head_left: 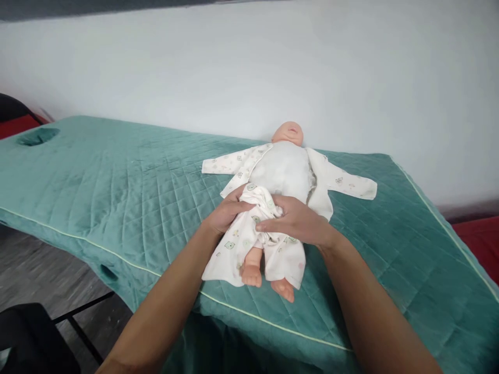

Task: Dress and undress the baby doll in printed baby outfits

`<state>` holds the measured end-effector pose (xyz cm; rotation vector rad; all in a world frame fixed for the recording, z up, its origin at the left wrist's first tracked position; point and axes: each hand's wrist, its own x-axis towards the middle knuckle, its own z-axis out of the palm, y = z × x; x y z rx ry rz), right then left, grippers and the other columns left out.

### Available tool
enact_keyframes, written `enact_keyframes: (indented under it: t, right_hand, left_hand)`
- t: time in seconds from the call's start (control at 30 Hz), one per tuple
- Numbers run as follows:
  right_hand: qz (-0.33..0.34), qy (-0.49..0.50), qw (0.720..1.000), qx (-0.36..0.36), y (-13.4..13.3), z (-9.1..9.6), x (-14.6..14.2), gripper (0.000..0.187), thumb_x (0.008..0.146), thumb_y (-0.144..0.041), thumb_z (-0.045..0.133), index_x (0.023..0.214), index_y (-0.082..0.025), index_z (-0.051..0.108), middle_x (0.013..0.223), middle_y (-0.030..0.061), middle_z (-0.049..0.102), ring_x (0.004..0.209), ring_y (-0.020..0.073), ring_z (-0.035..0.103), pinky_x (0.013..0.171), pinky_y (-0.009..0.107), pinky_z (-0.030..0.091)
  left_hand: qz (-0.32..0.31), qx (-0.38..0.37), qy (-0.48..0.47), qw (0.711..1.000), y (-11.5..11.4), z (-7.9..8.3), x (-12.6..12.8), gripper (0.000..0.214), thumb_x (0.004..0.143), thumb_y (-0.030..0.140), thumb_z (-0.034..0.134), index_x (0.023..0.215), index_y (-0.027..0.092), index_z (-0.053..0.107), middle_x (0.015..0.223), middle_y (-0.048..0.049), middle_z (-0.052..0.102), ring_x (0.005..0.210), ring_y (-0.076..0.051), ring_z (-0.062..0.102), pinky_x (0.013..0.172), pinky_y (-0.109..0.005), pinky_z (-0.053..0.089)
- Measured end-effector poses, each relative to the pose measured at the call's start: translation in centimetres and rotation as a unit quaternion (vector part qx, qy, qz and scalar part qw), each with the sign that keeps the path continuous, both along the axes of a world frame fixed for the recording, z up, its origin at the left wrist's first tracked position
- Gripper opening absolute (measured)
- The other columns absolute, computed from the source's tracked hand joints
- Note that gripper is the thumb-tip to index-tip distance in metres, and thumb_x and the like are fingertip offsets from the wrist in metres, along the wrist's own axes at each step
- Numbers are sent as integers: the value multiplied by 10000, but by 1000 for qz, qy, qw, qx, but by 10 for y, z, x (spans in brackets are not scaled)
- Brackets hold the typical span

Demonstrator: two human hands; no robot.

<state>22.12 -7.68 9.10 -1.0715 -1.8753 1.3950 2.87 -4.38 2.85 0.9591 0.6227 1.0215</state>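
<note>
A baby doll (286,169) lies on its back on a teal quilted table (117,171), head toward the wall. Its white printed shirt (343,182) lies open with both sleeves spread out. White printed pants (230,249) cover the hips and legs, and one bare leg (251,267) and the other foot stick out. My left hand (226,210) grips the bunched waistband (261,200) at the doll's hip. My right hand (294,221) presses on the same bunched cloth from the other side, fingers curled over it.
The table's near edge with pale piping (253,314) runs just below the doll's feet. A face hole (39,136) sits at the table's far left end. A pale wall (249,67) stands behind. Black table legs (81,317) and grey floor show lower left; something red (481,244) at right.
</note>
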Motion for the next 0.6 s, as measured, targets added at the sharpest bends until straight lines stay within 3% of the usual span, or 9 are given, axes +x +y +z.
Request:
enact_keyframes:
  t: [0.07, 0.17, 0.33, 0.4, 0.5, 0.6]
  right_hand:
    - [18, -38, 999, -11, -1, 1, 0, 262, 723, -350, 807, 927, -202, 734, 892, 10, 728, 816, 203, 641, 709, 299, 478]
    - [-31, -14, 999, -24, -2, -3, 0, 271, 754, -377, 781, 948, -193, 733, 896, 16, 724, 799, 193, 639, 701, 300, 477]
    - [-108, 105, 987, -52, 0, -13, 5, 278, 772, -385, 755, 963, -196, 684, 868, 6, 681, 770, 169, 607, 677, 285, 464]
    - [-115, 116, 985, -56, 1, -14, 6, 243, 757, -373, 765, 889, -200, 656, 782, -21, 626, 708, 147, 564, 629, 265, 434]
    - [-99, 90, 990, -45, 2, -12, 6, 207, 771, -355, 749, 812, -202, 616, 725, -42, 566, 662, 126, 513, 582, 245, 388]
    - [-79, 54, 995, -30, 1, -8, 3, 212, 789, -376, 740, 833, -198, 632, 748, -31, 584, 687, 137, 528, 592, 249, 398]
  left_hand:
    - [6, 1, 3, 1000, -1, 2, 0, 400, 599, 248, 863, 953, 152, 704, 818, -31, 731, 721, -187, 674, 677, -272, 517]
    - [-8, 9, 16, 1000, -2, 2, -2, 420, 607, 283, 876, 968, 145, 711, 819, -38, 730, 714, -173, 667, 668, -255, 516]
    - [-161, 58, 55, 984, 4, 2, -10, 645, 475, 325, 941, 1045, 118, 720, 844, -77, 736, 747, -215, 671, 680, -287, 527]
    - [-203, 67, 91, 973, 7, 2, -14, 589, 456, 276, 944, 980, 108, 733, 813, -66, 728, 733, -210, 661, 677, -287, 524]
    - [-204, 71, 128, 968, 9, -1, -15, 396, 498, 249, 924, 812, 97, 737, 738, -40, 706, 657, -165, 625, 627, -257, 501]
    - [-179, 58, 108, 976, 7, -4, -13, 408, 479, 282, 929, 789, 101, 735, 727, -46, 709, 643, -166, 628, 616, -258, 505]
